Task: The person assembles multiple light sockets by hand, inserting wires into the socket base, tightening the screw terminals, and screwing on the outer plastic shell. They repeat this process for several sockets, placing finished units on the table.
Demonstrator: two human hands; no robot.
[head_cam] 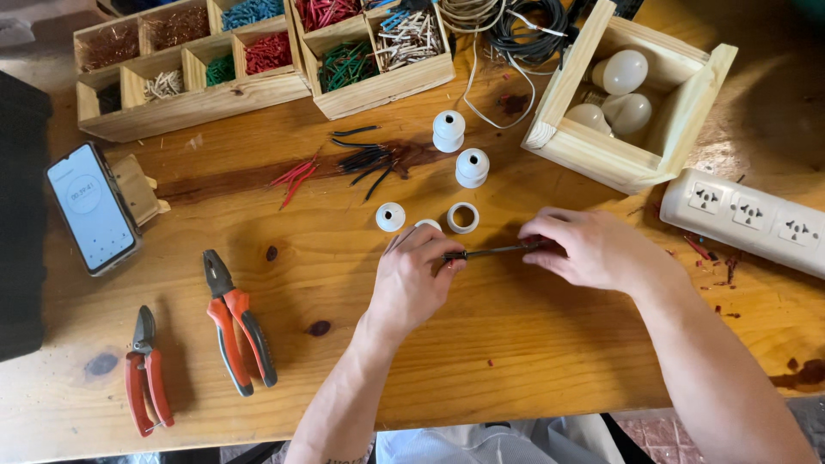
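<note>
My left hand [415, 279] pinches the tip end of a thin screwdriver [490, 252] and something small hidden under its fingers. My right hand [584, 249] grips the screwdriver's handle end, so the shaft runs level between both hands. Just beyond my left hand lie white lamp-holder parts: a cap [390, 216], a ring [463, 217] and a piece [428, 225] partly covered by my fingers. Two upright white lamp holders [449, 131] [472, 167] stand farther back. Short red wire pieces [293, 177] and black wire pieces [369, 160] lie loose on the wooden table [516, 344].
Red-handled pliers [236, 320] and cutters [146, 371] lie at the left front, a phone [91, 208] leans farther left. Wooden trays of coloured wire bits [198, 60] line the back. A wooden box with bulbs [632, 94] and a white power strip [756, 219] sit right.
</note>
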